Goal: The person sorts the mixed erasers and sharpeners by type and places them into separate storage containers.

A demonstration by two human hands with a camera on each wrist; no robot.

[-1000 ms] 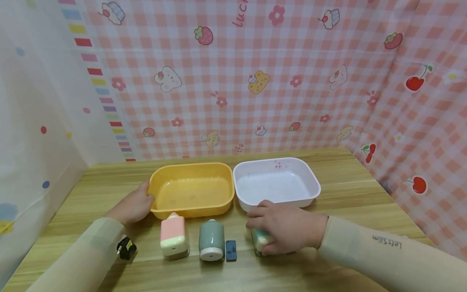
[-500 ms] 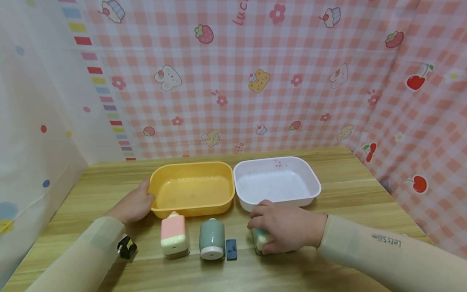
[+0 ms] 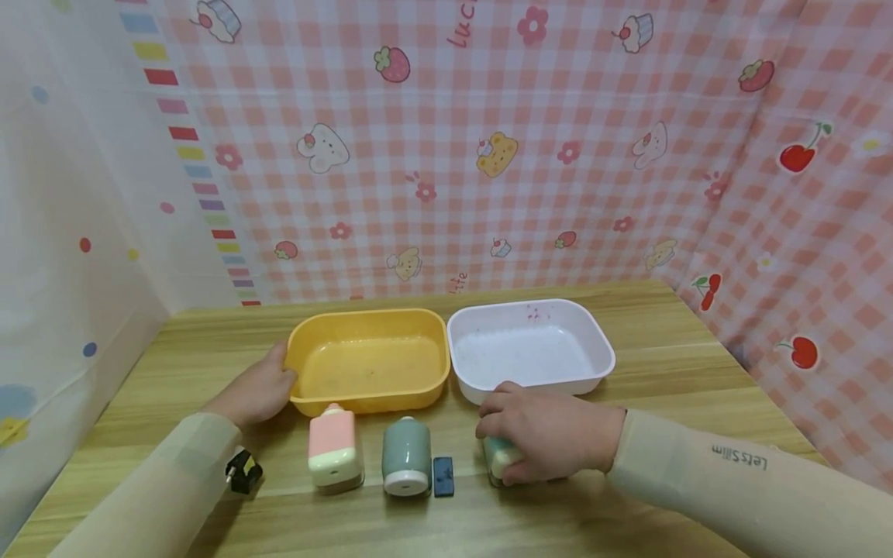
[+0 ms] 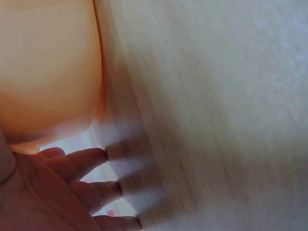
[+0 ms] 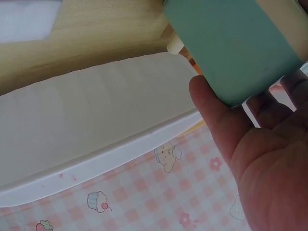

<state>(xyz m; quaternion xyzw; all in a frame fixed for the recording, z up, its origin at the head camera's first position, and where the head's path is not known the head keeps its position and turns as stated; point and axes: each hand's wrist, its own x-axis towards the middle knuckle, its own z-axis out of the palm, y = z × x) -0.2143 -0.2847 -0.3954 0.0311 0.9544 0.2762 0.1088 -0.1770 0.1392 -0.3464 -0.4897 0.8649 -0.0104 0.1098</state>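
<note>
My left hand is at the left end of a yellow basin. In the left wrist view its fingers reach out loosely beside the basin's wall, tips close to the tabletop. My right hand holds a green-and-cream box-shaped item, fingers over its far side and thumb at the near end. This item is in front of the white basin and mostly hidden by the hand in the head view. A pink-and-cream bottle-shaped item and a grey-green one with a white base lie between the hands.
A small dark-blue block lies right of the grey-green item. By the left sleeve is a small black piece with a metal pin. Both basins stand side by side on the wooden table, before a checked cloth backdrop.
</note>
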